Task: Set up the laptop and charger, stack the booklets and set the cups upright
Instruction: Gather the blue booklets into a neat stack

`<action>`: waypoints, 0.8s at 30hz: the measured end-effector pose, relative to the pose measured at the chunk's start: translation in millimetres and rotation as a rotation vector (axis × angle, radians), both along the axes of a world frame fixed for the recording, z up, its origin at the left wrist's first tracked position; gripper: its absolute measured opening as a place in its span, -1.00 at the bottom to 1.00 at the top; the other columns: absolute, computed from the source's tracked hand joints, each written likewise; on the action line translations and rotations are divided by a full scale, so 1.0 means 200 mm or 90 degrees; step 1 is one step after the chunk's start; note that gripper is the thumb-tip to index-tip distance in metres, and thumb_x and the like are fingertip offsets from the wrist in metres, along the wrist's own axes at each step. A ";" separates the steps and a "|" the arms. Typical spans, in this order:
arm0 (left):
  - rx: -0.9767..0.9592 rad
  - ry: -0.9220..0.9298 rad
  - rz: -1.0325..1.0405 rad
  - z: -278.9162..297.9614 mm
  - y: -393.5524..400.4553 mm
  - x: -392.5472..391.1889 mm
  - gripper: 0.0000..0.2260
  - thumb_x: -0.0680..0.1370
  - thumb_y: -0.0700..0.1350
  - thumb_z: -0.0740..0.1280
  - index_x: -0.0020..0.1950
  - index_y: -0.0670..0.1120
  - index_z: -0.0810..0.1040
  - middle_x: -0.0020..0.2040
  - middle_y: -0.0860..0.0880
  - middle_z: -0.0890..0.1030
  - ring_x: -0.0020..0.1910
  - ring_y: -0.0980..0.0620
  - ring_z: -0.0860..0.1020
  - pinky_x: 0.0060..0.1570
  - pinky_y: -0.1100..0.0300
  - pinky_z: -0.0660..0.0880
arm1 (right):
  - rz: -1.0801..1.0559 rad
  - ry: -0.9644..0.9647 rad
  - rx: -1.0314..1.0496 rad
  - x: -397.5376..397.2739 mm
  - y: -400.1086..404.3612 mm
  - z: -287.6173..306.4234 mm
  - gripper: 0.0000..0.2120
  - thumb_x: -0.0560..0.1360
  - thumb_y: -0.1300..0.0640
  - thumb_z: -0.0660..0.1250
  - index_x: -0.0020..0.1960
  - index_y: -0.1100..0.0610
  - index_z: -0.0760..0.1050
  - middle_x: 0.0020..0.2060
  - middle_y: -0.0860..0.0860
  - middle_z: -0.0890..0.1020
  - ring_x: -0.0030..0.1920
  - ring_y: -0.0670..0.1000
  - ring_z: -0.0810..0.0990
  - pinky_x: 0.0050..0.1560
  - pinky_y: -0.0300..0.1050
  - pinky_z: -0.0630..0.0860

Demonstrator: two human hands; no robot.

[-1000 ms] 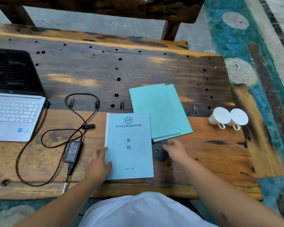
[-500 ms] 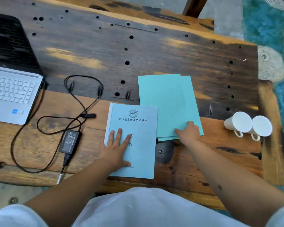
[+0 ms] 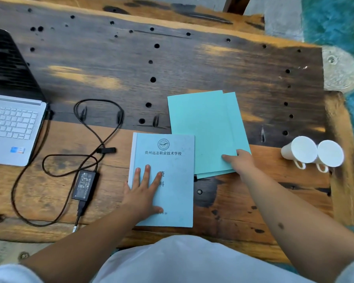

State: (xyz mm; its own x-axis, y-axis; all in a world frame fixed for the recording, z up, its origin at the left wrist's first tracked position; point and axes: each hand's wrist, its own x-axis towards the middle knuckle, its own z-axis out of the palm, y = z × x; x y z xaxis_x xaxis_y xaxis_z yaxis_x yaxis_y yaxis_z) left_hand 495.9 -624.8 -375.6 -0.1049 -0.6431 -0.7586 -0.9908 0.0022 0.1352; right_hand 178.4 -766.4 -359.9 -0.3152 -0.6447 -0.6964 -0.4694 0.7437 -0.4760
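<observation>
My left hand [image 3: 144, 190] rests flat, fingers straight, on a light blue printed booklet [image 3: 172, 180] near the table's front edge. Two plain teal booklets [image 3: 202, 131] lie overlapped just behind and to the right of it. My right hand [image 3: 239, 162] grips their near right corner, thumb on top. Two white cups [image 3: 298, 150] [image 3: 330, 153] lie on their sides, touching, at the right. An open silver laptop [image 3: 12, 127] sits at the far left. The black charger brick [image 3: 84, 184] and its looped cable [image 3: 98, 139] lie between laptop and booklets.
The worn wooden table [image 3: 172, 64] has many small holes and a bare dark back half. Its right edge [image 3: 339, 180] runs close behind the cups, with teal patterned floor [image 3: 335, 21] beyond. The charger's plug end hangs over the front edge.
My left hand slid from the printed booklet's left edge onto its cover. My right hand moved from the dark patch in front of the teal booklets to their right corner.
</observation>
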 end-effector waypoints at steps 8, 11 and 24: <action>0.033 -0.022 -0.001 0.05 -0.03 -0.03 0.07 0.39 0.34 0.39 0.49 0.22 -0.44 0.48 -0.04 -0.56 0.50 -0.22 -0.44 0.38 -0.47 0.01 | -0.028 -0.092 -0.060 0.03 0.01 0.17 -0.83 0.59 0.14 0.25 0.16 0.01 0.47 0.12 0.03 0.61 0.01 0.10 0.62 -0.39 -0.14 0.52; 0.055 -0.030 -0.008 0.10 -0.05 -0.05 0.05 0.43 0.23 0.43 0.51 0.21 -0.41 0.51 -0.08 -0.51 0.52 -0.25 -0.39 0.37 -0.47 0.04 | -0.029 -0.093 -0.134 -0.06 0.01 0.33 -0.78 0.59 0.15 0.24 0.18 -0.09 0.49 0.08 -0.06 0.64 -0.01 0.00 0.61 -0.33 -0.13 0.49; -0.120 0.405 0.287 0.55 -0.13 -0.32 -0.30 0.55 0.20 0.32 0.58 0.00 0.13 0.57 -0.01 0.24 0.52 -0.02 0.23 0.41 0.11 0.23 | -0.047 -0.086 -0.337 0.04 0.60 0.77 -0.72 0.59 0.25 0.26 0.12 -0.10 0.56 -0.10 -0.28 0.69 -0.08 -0.19 0.66 -0.18 -0.30 0.54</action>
